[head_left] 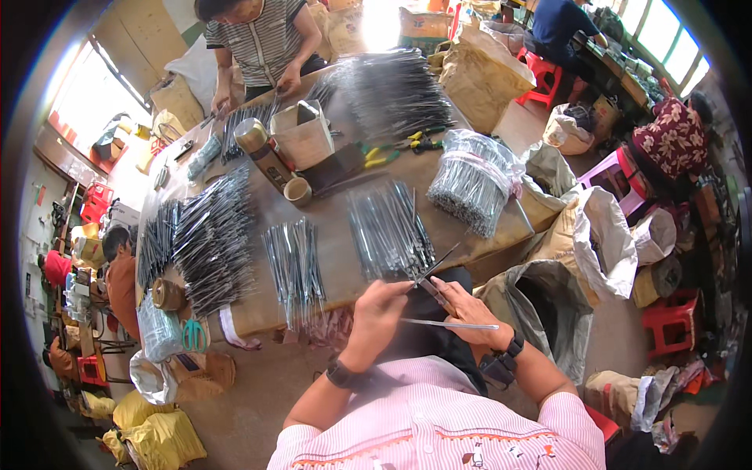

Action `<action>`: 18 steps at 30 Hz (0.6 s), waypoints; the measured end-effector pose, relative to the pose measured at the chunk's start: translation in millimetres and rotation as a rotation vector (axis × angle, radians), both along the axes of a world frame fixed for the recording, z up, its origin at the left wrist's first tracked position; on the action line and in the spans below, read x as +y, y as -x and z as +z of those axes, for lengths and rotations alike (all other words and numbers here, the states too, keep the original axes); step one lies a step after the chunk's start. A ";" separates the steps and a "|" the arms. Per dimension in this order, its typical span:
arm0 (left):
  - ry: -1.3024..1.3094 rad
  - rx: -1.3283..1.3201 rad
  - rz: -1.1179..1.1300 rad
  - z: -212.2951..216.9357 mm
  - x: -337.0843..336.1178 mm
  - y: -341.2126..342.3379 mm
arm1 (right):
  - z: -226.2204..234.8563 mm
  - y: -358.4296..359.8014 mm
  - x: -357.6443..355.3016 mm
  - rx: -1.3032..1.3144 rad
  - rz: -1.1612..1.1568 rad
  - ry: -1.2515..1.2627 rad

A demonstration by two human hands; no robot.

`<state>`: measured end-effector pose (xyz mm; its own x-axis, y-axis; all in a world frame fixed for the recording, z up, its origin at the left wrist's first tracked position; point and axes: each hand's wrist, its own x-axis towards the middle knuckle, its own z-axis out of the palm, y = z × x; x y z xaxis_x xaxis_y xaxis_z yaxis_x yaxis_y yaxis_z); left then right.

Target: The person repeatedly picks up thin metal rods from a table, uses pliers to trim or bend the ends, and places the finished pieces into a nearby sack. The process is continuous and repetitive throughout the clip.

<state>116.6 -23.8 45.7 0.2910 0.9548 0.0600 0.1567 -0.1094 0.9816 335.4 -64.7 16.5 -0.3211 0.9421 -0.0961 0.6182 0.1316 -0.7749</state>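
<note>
Holding thin metal strips over the near edge of the desk [345, 266] with two hands.

The left hand [381, 301] has its grip closed on one end of a dark strip [433, 270]; the right hand [464, 307] pinches the same strip and also keeps one pale flat strip [450, 323] under its fingers. On the desk lie about five loose heaps of such strips – the nearest heap [389, 229] just before the hands – and one wrapped bundle [472, 180]. Two people sit at the far side.
</note>
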 end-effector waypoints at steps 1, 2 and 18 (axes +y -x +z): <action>0.004 0.019 0.003 -0.5 -0.1 0.2 | 1.1 0.6 0.2 -0.002 -0.010 -0.019; 0.002 0.011 -0.001 -1.1 0.0 0.4 | 1.8 1.4 0.5 0.011 -0.024 -0.047; 0.160 0.124 -0.035 -8.9 3.6 3.9 | 1.6 2.3 -2.6 -0.165 -0.155 -0.109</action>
<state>112.8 -20.2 36.8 0.3196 0.9387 -0.1296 0.2758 0.0387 0.9604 333.1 -67.3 18.0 -0.1607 0.9865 -0.0303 0.7547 0.1031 -0.6479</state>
